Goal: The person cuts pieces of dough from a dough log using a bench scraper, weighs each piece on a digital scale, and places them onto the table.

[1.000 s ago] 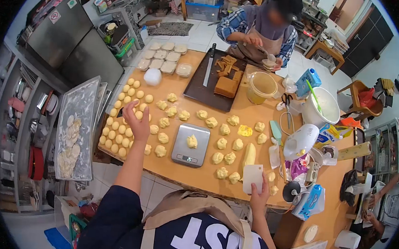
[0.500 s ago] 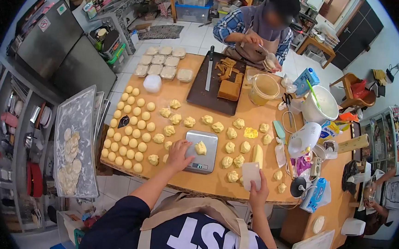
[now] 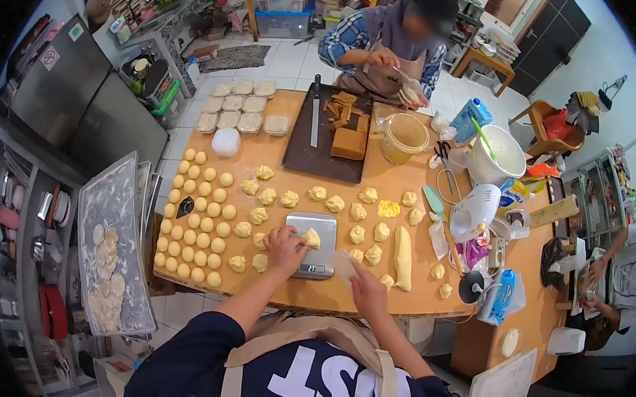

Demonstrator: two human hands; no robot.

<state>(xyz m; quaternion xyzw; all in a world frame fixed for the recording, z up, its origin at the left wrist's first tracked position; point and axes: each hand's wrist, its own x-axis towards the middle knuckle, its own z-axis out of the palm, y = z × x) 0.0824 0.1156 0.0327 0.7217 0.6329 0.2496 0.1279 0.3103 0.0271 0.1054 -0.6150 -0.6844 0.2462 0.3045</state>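
Note:
A digital kitchen scale (image 3: pixel 318 264) lies in front of me with a yellow lump of dough (image 3: pixel 311 238) on its plate. The fingertips of my left hand (image 3: pixel 285 252) close on the lump's left side. In my right hand (image 3: pixel 368 289) is a pale, flat dough scraper (image 3: pixel 343 266), held just right of the scale. Further right lies a long roll of dough (image 3: pixel 402 260). Rough dough lumps (image 3: pixel 289 199) are spread around the scale, and several smooth dough balls (image 3: pixel 204 240) sit in rows at the left.
Across the table a person (image 3: pixel 387 56) works with their own hands. A dark tray (image 3: pixel 302 157) holds brown cake and a long knife. Lidded tubs (image 3: pixel 253 104), a bucket (image 3: pixel 509 156), a hand mixer (image 3: pixel 475 213) and a floury tray (image 3: pixel 114 206) stand around.
My left hand has moved from the scale's edge onto the dough lump. My right hand has brought the scraper left, away from the dough roll towards the scale. The camera view has shifted slightly.

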